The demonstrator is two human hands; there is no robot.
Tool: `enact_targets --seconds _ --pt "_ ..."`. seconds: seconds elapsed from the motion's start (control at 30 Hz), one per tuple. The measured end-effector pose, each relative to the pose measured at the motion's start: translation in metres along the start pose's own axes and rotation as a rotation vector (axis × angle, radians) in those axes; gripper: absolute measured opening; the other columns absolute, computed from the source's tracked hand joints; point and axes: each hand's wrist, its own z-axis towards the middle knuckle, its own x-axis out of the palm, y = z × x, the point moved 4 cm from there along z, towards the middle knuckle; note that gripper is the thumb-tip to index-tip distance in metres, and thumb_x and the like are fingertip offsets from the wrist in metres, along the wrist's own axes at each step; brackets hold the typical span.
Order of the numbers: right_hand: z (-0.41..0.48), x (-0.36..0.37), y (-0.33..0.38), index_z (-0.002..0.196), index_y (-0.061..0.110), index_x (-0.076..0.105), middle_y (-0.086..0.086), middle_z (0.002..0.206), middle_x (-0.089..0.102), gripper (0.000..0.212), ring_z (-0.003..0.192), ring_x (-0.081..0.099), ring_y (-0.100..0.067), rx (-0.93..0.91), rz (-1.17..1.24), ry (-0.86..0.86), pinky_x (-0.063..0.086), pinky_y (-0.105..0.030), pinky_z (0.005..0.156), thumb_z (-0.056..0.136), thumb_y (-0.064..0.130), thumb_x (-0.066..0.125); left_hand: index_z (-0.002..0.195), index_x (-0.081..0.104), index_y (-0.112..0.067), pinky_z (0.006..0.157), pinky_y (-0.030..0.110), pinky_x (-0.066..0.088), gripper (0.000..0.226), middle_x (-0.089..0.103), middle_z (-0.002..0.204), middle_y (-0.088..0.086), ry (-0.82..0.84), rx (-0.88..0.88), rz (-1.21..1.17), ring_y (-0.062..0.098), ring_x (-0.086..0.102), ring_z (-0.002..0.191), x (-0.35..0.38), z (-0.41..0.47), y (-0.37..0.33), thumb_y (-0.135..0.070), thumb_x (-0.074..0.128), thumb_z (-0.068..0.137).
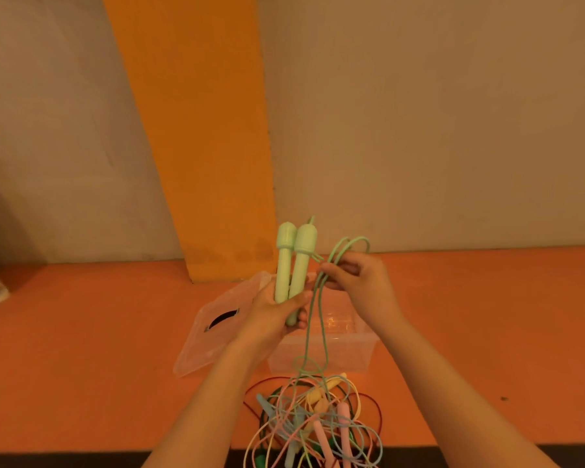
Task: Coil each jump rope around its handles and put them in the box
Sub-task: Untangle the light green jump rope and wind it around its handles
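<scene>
My left hand point(277, 315) grips the lower ends of two pale green jump rope handles point(293, 261), held upright side by side above the box. My right hand point(355, 278) pinches a loop of the same green rope point(313, 319) just right of the handles; the rope hangs down from there to the pile. A clear plastic box point(352, 349) stands open on the orange table behind my hands. A tangled pile of jump ropes point(318, 423) in pink, blue, yellow, red and dark green lies at the table's near edge.
The box's clear lid point(217, 332), with a dark handle slot, leans against the box's left side. An orange pillar point(196, 130) and a pale wall rise behind the table. The orange tabletop point(487, 332) extends to both sides.
</scene>
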Motion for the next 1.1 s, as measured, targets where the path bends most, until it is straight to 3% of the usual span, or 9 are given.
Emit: enact_targets --seconds 0.2,0.4,0.47,0.53,0.63,0.77,0.9,1.03,1.1 --pt "0.003 0.000 0.009 0.082 0.014 0.069 0.006 0.065 0.071 0.019 0.066 0.068 -0.006 -0.014 0.121 -0.059 0.056 -0.019 0.061 0.087 -0.002 0.062 0.101 0.066 -0.013 0.051 0.023 0.048 0.016 0.059 0.098 0.019 0.043 -0.019 0.045 0.010 0.051 0.049 0.008 0.003 0.010 -0.002 0.061 0.091" --pt "0.004 -0.006 0.008 0.084 -0.003 0.066 -0.007 0.071 0.067 0.005 0.067 0.067 -0.008 -0.006 0.113 -0.080 0.056 -0.021 0.060 0.086 0.000 0.064 0.104 0.062 -0.002 0.049 0.021 0.047 0.014 0.072 0.076 0.003 -0.047 -0.007 0.096 0.008 0.051 0.048 0.011 0.010 0.014 0.000 0.062 0.090" --pt "0.005 -0.008 0.002 0.082 0.000 0.067 -0.009 0.075 0.068 0.006 0.072 0.068 -0.011 0.040 0.089 -0.056 0.056 -0.024 0.064 0.086 0.006 0.066 0.102 0.063 -0.003 0.051 0.020 0.048 0.014 0.072 0.075 0.003 -0.089 0.011 0.075 0.008 0.054 0.050 0.012 0.012 0.013 0.001 0.064 0.088" --pt "0.003 -0.007 -0.007 0.081 0.011 0.068 -0.001 0.078 0.069 0.006 0.076 0.066 -0.011 0.096 0.003 0.082 0.054 -0.026 0.069 0.087 0.010 0.066 0.100 0.063 -0.007 0.052 0.020 0.049 0.016 0.069 0.076 0.007 -0.143 0.024 0.018 0.009 0.057 0.052 0.010 0.014 0.011 0.001 0.065 0.086" --pt "-0.017 0.005 -0.031 0.088 0.018 0.066 0.018 0.075 0.068 0.011 0.075 0.060 0.007 0.170 -0.155 0.428 0.046 -0.015 0.072 0.090 0.008 0.063 0.103 0.061 -0.005 0.051 0.021 0.051 0.020 0.067 0.076 0.010 -0.191 0.023 -0.057 0.010 0.058 0.051 0.005 0.016 0.010 0.003 0.065 0.086" --pt "-0.032 0.014 -0.066 0.107 0.018 0.065 0.006 0.100 0.068 0.025 0.096 0.063 -0.006 0.246 -0.258 0.487 0.050 -0.026 0.092 0.084 0.011 0.071 0.110 0.057 0.007 0.048 0.022 0.049 0.023 0.070 0.071 0.007 -0.189 0.004 -0.128 0.011 0.055 0.049 0.003 0.019 0.007 0.006 0.062 0.087" --pt "-0.022 0.021 -0.074 0.093 0.031 0.065 0.008 0.090 0.067 0.028 0.088 0.063 -0.008 0.217 -0.273 0.404 0.052 -0.033 0.088 0.084 0.006 0.070 0.109 0.057 0.008 0.047 0.021 0.048 0.023 0.068 0.070 0.008 -0.165 -0.028 -0.186 0.011 0.054 0.048 0.001 0.028 0.005 0.008 0.060 0.087" --pt "-0.006 0.031 -0.080 0.072 0.031 0.063 0.007 0.070 0.060 0.028 0.070 0.054 -0.008 0.209 -0.337 0.401 0.047 -0.036 0.072 0.085 0.006 0.067 0.100 0.061 0.001 0.046 0.020 0.047 0.014 0.069 0.066 0.005 -0.117 -0.050 -0.159 0.010 0.054 0.049 0.002 0.036 0.004 0.007 0.060 0.088" --pt "-0.001 0.035 -0.081 0.071 0.029 0.063 0.002 0.070 0.062 0.029 0.071 0.058 -0.012 0.234 -0.313 0.416 0.052 -0.038 0.072 0.085 0.003 0.066 0.098 0.061 -0.001 0.045 0.019 0.046 0.011 0.069 0.067 0.004 -0.098 -0.037 -0.129 0.010 0.054 0.049 0.000 0.039 0.001 0.006 0.059 0.089"
